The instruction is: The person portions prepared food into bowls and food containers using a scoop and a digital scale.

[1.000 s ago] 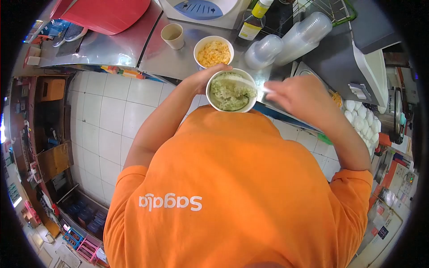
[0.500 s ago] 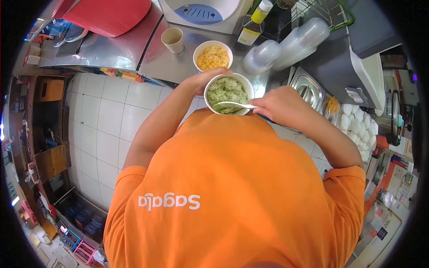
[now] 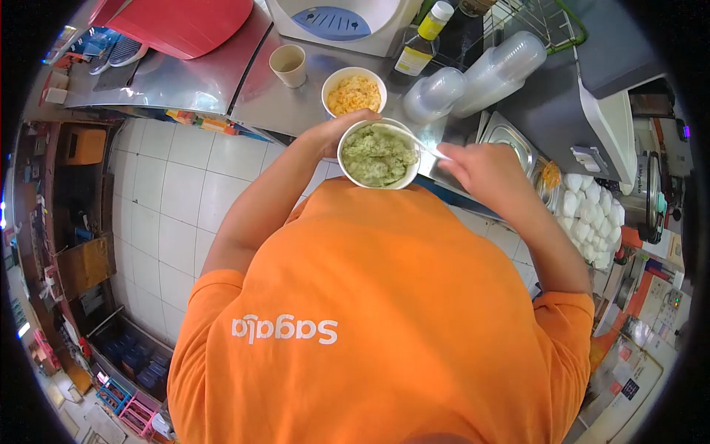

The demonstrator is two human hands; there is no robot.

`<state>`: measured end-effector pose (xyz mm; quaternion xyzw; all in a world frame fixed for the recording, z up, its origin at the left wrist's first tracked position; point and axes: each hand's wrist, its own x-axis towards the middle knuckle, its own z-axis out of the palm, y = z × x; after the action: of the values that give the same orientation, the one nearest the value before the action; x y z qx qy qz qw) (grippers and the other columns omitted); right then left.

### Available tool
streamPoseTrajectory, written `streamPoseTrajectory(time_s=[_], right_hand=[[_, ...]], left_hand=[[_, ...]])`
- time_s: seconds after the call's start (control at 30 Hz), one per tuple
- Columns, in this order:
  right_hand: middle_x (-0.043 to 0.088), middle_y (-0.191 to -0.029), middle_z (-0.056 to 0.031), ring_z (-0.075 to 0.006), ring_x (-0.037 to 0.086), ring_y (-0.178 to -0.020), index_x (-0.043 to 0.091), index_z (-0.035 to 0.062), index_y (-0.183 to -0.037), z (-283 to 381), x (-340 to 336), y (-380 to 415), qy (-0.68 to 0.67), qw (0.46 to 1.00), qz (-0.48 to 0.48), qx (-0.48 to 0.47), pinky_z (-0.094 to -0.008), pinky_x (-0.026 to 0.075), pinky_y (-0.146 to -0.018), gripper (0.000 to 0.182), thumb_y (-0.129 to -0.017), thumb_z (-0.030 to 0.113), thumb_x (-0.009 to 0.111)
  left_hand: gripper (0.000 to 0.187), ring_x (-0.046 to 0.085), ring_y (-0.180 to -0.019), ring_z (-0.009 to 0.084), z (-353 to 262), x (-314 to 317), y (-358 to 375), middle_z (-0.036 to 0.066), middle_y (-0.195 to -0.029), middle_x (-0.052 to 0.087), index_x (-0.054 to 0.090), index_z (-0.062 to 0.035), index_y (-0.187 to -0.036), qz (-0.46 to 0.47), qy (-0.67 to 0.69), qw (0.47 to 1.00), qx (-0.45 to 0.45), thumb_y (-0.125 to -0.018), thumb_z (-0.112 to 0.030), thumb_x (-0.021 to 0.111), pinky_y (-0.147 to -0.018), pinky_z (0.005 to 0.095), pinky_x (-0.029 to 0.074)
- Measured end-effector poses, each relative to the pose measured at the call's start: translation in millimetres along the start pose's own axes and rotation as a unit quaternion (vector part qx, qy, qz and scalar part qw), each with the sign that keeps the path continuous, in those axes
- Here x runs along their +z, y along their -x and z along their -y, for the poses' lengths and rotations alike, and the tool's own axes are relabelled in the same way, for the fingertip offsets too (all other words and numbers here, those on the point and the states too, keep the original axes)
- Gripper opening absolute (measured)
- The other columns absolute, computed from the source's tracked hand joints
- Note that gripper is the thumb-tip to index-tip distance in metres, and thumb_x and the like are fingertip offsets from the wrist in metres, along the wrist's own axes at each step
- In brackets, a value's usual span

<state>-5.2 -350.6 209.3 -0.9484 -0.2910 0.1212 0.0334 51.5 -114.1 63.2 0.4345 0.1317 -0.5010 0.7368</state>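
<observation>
Close to my chest, a white paper bowl (image 3: 416, 176) holds a lumpy green food (image 3: 377, 157). My left hand (image 3: 344, 132) grips the bowl from its far left side, fingers partly hidden behind it. Between the fingers of my right hand (image 3: 481, 166) is the handle of a white plastic spoon (image 3: 423, 145). The spoon's tip rests in the green food near the bowl's far rim. Just beyond, on the metal counter, stands a second white bowl (image 3: 325, 92) with crumbly orange-yellow food (image 3: 355, 95) in it.
A beige paper cup (image 3: 288, 68) stands left of the second bowl. To the right are stacked clear plastic cups (image 3: 438, 92), a dark bottle with a yellow cap band (image 3: 421, 44) and a metal tray (image 3: 510, 140). A red container (image 3: 177, 26) sits at the far left.
The spoon has swung from the near part of the bowl to its far rim. My right hand has shifted slightly right, while my left hand keeps its hold on the bowl.
</observation>
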Motion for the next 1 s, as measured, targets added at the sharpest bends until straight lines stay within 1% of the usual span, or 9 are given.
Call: streamPoseTrajectory(time_s=[0.1,0.23,0.3,0.43,0.63,0.73,0.83,0.93,1.0], right_hand=[[0.058,-0.062,-0.0114,-0.0312,0.059,-0.059,0.063,0.0153,-0.103,5.3,36.3,5.5,-0.069,0.997,0.045,0.004,-0.0413,0.045,-0.054,0.025,-0.084,0.031,0.055],[0.061,-0.069,-0.0144,-0.0337,0.061,-0.065,0.062,0.0132,-0.095,20.5,-0.5,15.0,-0.062,0.991,0.11,0.035,-0.0442,0.048,-0.057,0.022,-0.086,0.031,0.051],[0.062,-0.07,-0.0144,-0.0341,0.061,-0.066,0.064,0.0134,-0.092,11.8,0.9,14.3,-0.096,0.993,0.042,0.047,-0.0441,0.048,-0.059,0.022,-0.086,0.03,0.051],[0.061,-0.073,-0.0179,-0.0339,0.06,-0.068,0.064,0.0131,-0.103,18.4,7.8,14.8,-0.114,0.982,0.124,0.081,-0.0411,0.047,-0.061,0.025,-0.085,0.027,0.055],[0.062,-0.075,-0.0176,-0.0343,0.06,-0.07,0.064,0.0121,-0.102,30.8,-4.9,19.8,-0.161,0.97,0.176,0.043,-0.041,0.047,-0.064,0.025,-0.084,0.027,0.056],[0.063,-0.076,-0.0163,-0.0345,0.06,-0.07,0.065,0.015,-0.102,22.9,29.8,13.3,-0.135,0.984,0.112,0.041,-0.0413,0.048,-0.064,0.025,-0.083,0.029,0.057],[0.063,-0.076,-0.0129,-0.0322,0.06,-0.068,0.066,0.0177,-0.102,3.3,11.3,14.9,-0.084,0.996,0.02,-0.012,-0.0403,0.047,-0.061,0.026,-0.08,0.031,0.06],[0.062,-0.073,-0.0116,-0.0318,0.059,-0.067,0.066,0.0189,-0.1,-9.2,-18.9,21.5,-0.104,0.991,0.071,-0.035,-0.0398,0.046,-0.059,0.026,-0.079,0.032,0.061],[0.061,-0.069,-0.0107,-0.0316,0.058,-0.064,0.066,0.0198,-0.098,-11.0,-8.8,25.4,-0.085,0.981,0.127,-0.117,-0.0397,0.045,-0.057,0.025,-0.079,0.034,0.061]], left_hand=[[0.047,0.063,-0.088,0.0211,0.7,2.0,-4.7,0.013,-0.102,0.062,0.055,-0.0014,-0.11,-0.009,-0.04,0.999,-0.004,-0.081,-0.039,0.054,-0.08,0.0331,0.051],[0.052,0.06,-0.097,0.0216,7.3,-8.0,-7.9,0.012,-0.113,0.058,0.053,-0.0042,-0.114,0.005,-0.026,1.0,-0.005,-0.08,-0.044,0.055,-0.087,0.0376,0.048],[0.051,0.062,-0.091,0.0222,5.5,-0.2,-1.7,0.014,-0.105,0.061,0.054,-0.0023,-0.111,-0.01,-0.014,1.0,-0.013,-0.079,-0.042,0.055,-0.082,0.0344,0.05],[0.053,0.062,-0.091,0.0233,11.1,4.1,-0.1,0.015,-0.106,0.06,0.053,-0.0021,-0.112,0.016,-0.034,0.999,-0.003,-0.079,-0.043,0.055,-0.083,0.0351,0.05],[0.053,0.062,-0.092,0.0235,17.7,7.1,6.3,0.015,-0.107,0.06,0.054,-0.0023,-0.112,0.006,-0.023,0.999,-0.025,-0.08,-0.044,0.053,-0.082,0.0353,0.05],[0.053,0.062,-0.091,0.0235,25.6,5.0,3.4,0.015,-0.107,0.06,0.055,-0.0026,-0.111,0.013,-0.033,0.999,-0.01,-0.079,-0.044,0.054,-0.081,0.036,0.051],[0.052,0.062,-0.091,0.0234,26.7,10.1,11.7,0.014,-0.106,0.061,0.056,-0.003,-0.11,0.009,-0.021,1.0,-0.006,-0.079,-0.045,0.054,-0.08,0.0363,0.052],[0.05,0.063,-0.09,0.0219,26.5,17.7,15.3,0.014,-0.105,0.062,0.058,-0.0034,-0.108,0.024,-0.04,0.999,-0.016,-0.079,-0.044,0.055,-0.079,0.0362,0.052],[0.048,0.063,-0.09,0.0209,32.1,14.9,1.3,0.013,-0.104,0.062,0.059,-0.0038,-0.107,0.038,-0.055,0.998,-0.022,-0.078,-0.043,0.056,-0.078,0.0354,0.052]])
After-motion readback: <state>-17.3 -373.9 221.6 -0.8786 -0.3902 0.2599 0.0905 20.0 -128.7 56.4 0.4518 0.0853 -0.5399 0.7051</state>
